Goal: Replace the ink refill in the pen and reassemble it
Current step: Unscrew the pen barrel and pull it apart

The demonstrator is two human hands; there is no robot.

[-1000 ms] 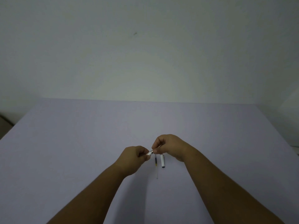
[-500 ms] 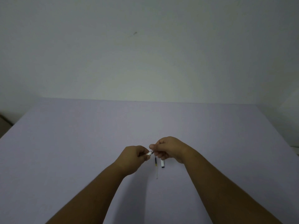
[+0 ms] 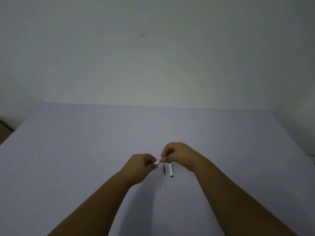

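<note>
Between hands: pen (image 3: pixel 157 161) pinched by left hand (image 3: pixel 142 165), right hand (image 3: pixel 177 155) | refill (image 3: pixel 164 174) below

The lavender table (image 3: pixel 85 150) lies bare across its far half and out to both side edges, so there is open passage everywhere beyond and beside the hands. The only clutter sits at the centre: the left hand (image 3: pixel 141 166) and right hand (image 3: pixel 179 155) are nearly touching, bridged by the pen barrel (image 3: pixel 157 161), which closes the gap between them. Just below that gap, between the two forearms, a thin ink refill (image 3: pixel 164 174) and a white pen cap (image 3: pixel 171 170) lie side by side but apart, narrowing the near corridor. Behind the table a plain wall (image 3: pixel 153 57) blocks the far side.
</note>
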